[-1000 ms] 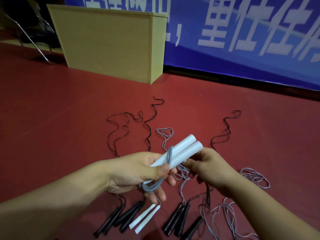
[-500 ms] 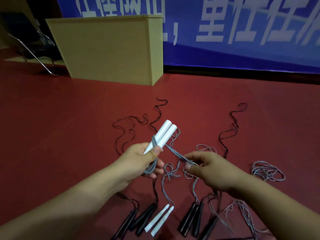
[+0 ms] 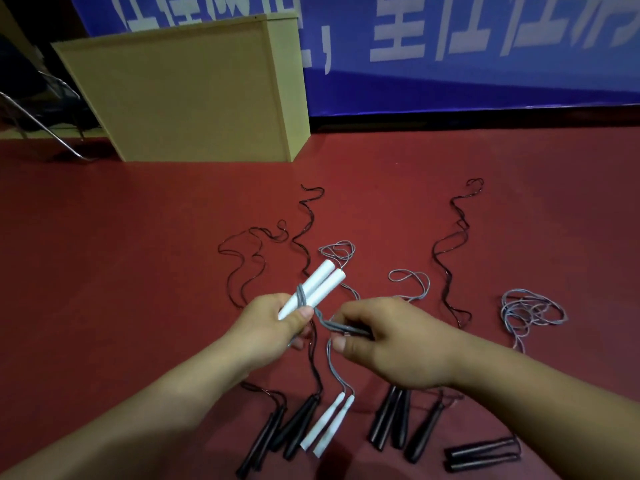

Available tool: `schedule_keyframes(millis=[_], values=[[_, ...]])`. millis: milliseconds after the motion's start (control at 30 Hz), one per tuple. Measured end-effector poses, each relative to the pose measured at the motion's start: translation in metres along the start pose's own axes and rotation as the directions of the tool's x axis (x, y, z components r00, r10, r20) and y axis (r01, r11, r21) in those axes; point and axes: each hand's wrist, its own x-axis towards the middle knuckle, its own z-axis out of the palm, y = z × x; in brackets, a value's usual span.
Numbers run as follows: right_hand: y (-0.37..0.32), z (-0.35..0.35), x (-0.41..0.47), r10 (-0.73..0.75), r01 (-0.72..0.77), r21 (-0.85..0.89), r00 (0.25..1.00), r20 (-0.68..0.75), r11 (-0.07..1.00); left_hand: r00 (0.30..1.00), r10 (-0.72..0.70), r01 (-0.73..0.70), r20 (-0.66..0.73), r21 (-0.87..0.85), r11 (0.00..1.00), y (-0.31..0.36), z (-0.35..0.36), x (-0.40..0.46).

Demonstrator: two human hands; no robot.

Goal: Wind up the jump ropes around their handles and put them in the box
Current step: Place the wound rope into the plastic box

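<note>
My left hand point(image 3: 273, 323) grips a pair of white jump-rope handles point(image 3: 317, 284) side by side, pointing up and to the right. A grey rope point(image 3: 302, 295) is looped around them just above my thumb. My right hand point(image 3: 388, 341) pinches the doubled grey rope point(image 3: 341, 328) a short way right of the handles, pulled taut. The tan box point(image 3: 194, 95) stands on the red floor at the back left; its inside is hidden from here.
Several jump ropes lie uncoiled on the red floor point(image 3: 104, 254): black-handled pairs point(image 3: 284, 431), point(image 3: 391, 420), point(image 3: 481, 453), a white-handled pair point(image 3: 329, 424), and a loose grey coil point(image 3: 530, 311). A metal chair leg point(image 3: 41, 126) stands at far left. A blue banner point(image 3: 485, 57) covers the back wall.
My right hand drew away from the handles to the right, pulling the grey rope out taut. The handles dropped lower and tilted more upright in my left hand.
</note>
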Motion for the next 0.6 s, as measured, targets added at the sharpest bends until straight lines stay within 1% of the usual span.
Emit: schedule_keyframes(millis=[67, 100, 167, 233, 267, 333, 367, 400, 467, 533, 600], values=[[0.002, 0.001, 0.001, -0.026, 0.026, 0.011, 0.999, -0.019, 1.000, 0.999, 0.023, -0.029, 0.046, 0.144, 0.989, -0.003, 0.001, 0.000], [0.003, 0.001, 0.002, -0.030, 0.031, 0.019, 0.999, -0.033, 0.999, 0.997, 0.025, -0.038, 0.073, 0.187, 0.982, -0.002, 0.002, 0.000], [0.007, -0.001, 0.003, -0.034, 0.037, 0.042, 0.997, -0.073, 0.998, 0.991, 0.017, -0.045, 0.133, 0.212, 0.976, 0.001, 0.004, -0.003], [0.010, -0.004, 0.004, -0.025, 0.028, 0.026, 0.993, -0.113, 0.999, 0.983, 0.018, -0.064, 0.181, 0.250, 0.966, 0.007, 0.005, -0.007], [0.012, -0.005, 0.004, -0.020, 0.021, 0.004, 0.991, -0.133, 1.000, 0.979, 0.037, -0.101, 0.201, 0.317, 0.943, 0.009, 0.006, -0.008], [0.017, -0.006, 0.004, -0.028, 0.016, -0.066, 0.984, -0.176, 0.998, 0.964, 0.110, -0.222, 0.243, 0.500, 0.837, 0.013, 0.006, -0.010], [0.019, -0.007, 0.004, -0.022, 0.001, -0.107, 0.981, -0.195, 0.994, 0.954, 0.140, -0.270, 0.266, 0.551, 0.790, 0.015, 0.008, -0.012], [0.021, -0.007, 0.005, -0.005, -0.025, -0.142, 0.977, -0.212, 0.990, 0.942, 0.164, -0.309, 0.293, 0.568, 0.763, 0.018, 0.010, -0.015], [0.024, -0.010, 0.006, 0.028, -0.072, -0.180, 0.971, -0.237, 0.981, 0.915, 0.214, -0.380, 0.343, 0.549, 0.745, 0.025, 0.014, -0.021], [0.026, -0.014, 0.006, 0.048, -0.098, -0.180, 0.964, -0.262, 0.979, 0.887, 0.269, -0.441, 0.375, 0.516, 0.734, 0.027, 0.015, -0.023], [0.028, -0.018, 0.005, 0.073, -0.124, -0.161, 0.953, -0.293, 0.979, 0.863, 0.294, -0.485, 0.410, 0.512, 0.709, 0.027, 0.015, -0.023]])
